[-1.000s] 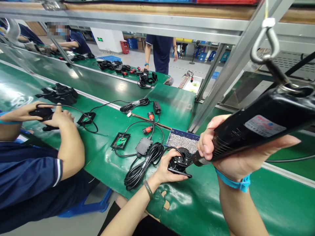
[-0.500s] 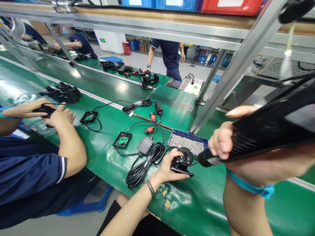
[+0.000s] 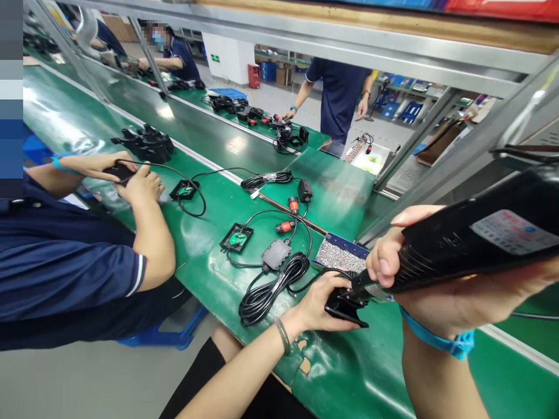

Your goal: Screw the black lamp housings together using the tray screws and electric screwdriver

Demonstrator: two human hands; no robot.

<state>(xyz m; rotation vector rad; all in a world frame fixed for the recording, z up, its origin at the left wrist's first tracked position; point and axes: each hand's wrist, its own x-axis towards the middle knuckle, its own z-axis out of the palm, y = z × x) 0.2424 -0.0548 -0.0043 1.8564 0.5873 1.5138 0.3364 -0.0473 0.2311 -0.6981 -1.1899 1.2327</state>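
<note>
My left hand [image 3: 318,302] is closed around a black finned part with a flat plate [image 3: 347,313], probably a lamp housing, holding it tilted above the green bench. A large black electric screwdriver [image 3: 463,233] fills my right hand [image 3: 437,311]. Its tip end meets the finned part, where the exact contact point is hidden. Just behind, a blue tray [image 3: 347,241] holds many small silver screws. Left of my left hand lies a coiled black cable [image 3: 275,291]. Beyond it are a grey-black box [image 3: 276,255] and an open black case with a green board [image 3: 237,237].
A co-worker's hand [image 3: 142,183] at left grips a black part with a cable. Red-ringed connectors [image 3: 286,227] and another cable coil [image 3: 266,180] lie farther back. A metal post [image 3: 441,169] and overhead rail [image 3: 349,43] frame the bench. Another person [image 3: 340,96] stands across.
The screwdriver's tip has come onto the finned part, which has tilted in my left hand. The camera view has shifted, so the bench appears farther right.
</note>
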